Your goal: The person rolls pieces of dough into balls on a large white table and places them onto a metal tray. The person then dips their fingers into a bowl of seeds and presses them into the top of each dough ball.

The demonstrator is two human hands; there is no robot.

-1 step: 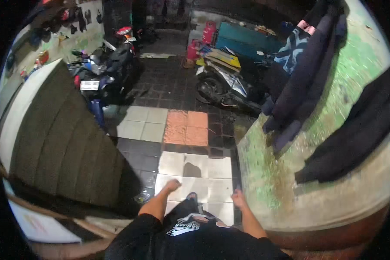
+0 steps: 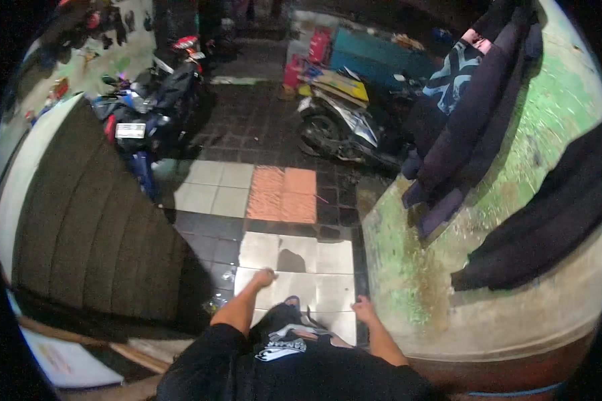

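- White tiles: laid in a pale patch on the floor, below and ahead of the body; bordered by dark tiles on the left and, past a dark strip, by the wall on the right.
- Left hand: held out above the white tiles, toward their left side. Fingers seen curled in; whether anything is gripped cannot be told.
- Right hand: held above the right edge of the white tiles, near the wall. Fingers partly bent; how far they are open, or whether anything small is held, cannot be made out.
- Foot: seen on the white tiles, between the hands; partly hidden by the black shirt.
- Shadow: cast on the white tiles ahead of the foot.
- Orange tiles: set beyond the white ones, flanked on the left by greenish tiles.
- Ribbed brown panel: stood at left.
- Dark clothes: hung along the green-stained wall.
- Motorbike: parked far left.
- Scooter: parked far right, with a yellow board rested on it.
- Red cylinders: placed behind, beside a teal panel.
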